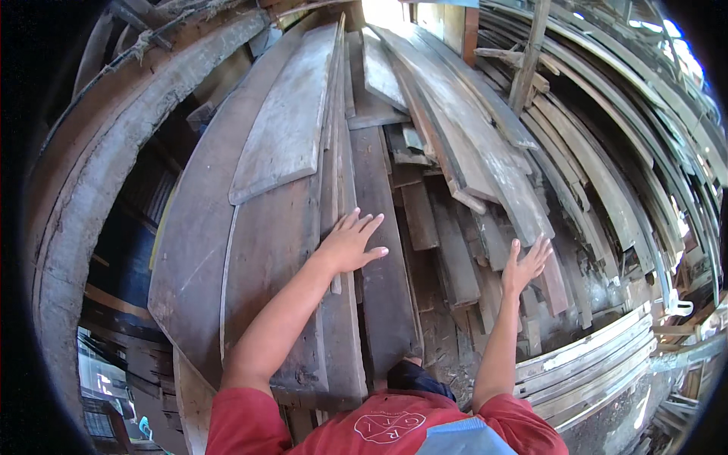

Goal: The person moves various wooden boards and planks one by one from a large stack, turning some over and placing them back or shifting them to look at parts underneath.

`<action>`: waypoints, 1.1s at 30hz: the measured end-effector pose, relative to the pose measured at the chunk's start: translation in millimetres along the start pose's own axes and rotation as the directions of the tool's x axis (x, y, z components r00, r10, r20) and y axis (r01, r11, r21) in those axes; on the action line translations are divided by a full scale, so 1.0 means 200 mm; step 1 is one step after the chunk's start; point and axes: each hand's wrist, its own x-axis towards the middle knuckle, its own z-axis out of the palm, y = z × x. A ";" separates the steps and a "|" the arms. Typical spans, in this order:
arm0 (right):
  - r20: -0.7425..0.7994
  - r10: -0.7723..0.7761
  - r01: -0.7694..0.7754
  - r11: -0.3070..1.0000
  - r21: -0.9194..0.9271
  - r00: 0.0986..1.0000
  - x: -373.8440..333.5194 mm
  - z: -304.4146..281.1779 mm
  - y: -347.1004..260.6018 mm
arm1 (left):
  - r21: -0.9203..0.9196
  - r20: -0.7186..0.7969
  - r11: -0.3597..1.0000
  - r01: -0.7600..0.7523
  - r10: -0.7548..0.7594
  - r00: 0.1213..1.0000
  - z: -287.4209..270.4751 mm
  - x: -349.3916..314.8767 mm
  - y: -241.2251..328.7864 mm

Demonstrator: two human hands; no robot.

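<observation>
My left hand (352,242) is spread over the narrow upright-edged planks (334,174) in the middle of the pile, fingers apart and nothing in them. Whether it touches the wood I cannot tell. To its right runs a long dark board (383,296). My right hand (525,267) is held out with fingers apart and empty, by the near end of a long grey plank (508,189). A wide pale board (288,114) lies on top of broader brown boards (269,280) beyond my left forearm.
A thick concrete beam (106,159) curves along the left, with a dark gap beside it. Stacked long planks (607,144) fill the right, behind a wooden post (531,57). Several pale planks (584,364) are piled at the lower right. Short board ends (455,265) jut out between the hands.
</observation>
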 end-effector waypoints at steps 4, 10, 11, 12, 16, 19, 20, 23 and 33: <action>0.137 -0.013 0.036 0.984 -0.172 0.990 0.16 -0.03 0.16 | -0.014 0.042 1.000 0.016 -0.015 0.999 -0.05 0.02 0.02; 0.313 0.046 0.093 0.905 -0.416 0.949 0.27 0.04 0.34 | -0.022 0.086 0.999 0.035 -0.033 0.996 -0.05 0.01 -0.02; 0.342 0.039 0.126 0.886 -0.446 0.939 0.29 0.04 0.36 | -0.027 0.092 0.999 0.036 -0.033 0.995 -0.05 0.01 -0.03; 0.383 0.026 0.170 0.867 -0.468 0.923 0.31 0.04 0.37 | -0.016 0.104 1.000 0.025 -0.023 0.994 -0.04 0.01 -0.03; 0.377 -0.004 0.212 0.832 -0.512 0.926 0.27 0.07 0.27 | -0.010 -0.030 0.998 -0.058 0.058 0.998 0.01 0.01 -0.05; 0.272 -0.115 0.205 0.921 -0.332 0.955 0.11 0.09 -0.06 | -0.078 -0.223 0.987 -0.141 0.121 0.967 -0.06 -0.02 -0.01; 0.271 -0.133 0.195 0.957 -0.214 0.953 0.04 0.08 -0.19 | -0.120 -0.102 0.992 -0.043 0.031 0.994 -0.14 -0.02 0.06; 0.371 -0.495 0.313 0.835 0.452 0.786 -0.20 0.11 -0.68 | -0.234 0.172 0.956 0.177 -0.139 0.975 -0.33 -0.11 0.17; 0.013 -0.781 0.449 0.372 0.812 0.625 -0.32 0.56 -2.02 | -0.311 -0.378 0.932 0.186 -0.301 0.876 -0.16 -0.91 0.40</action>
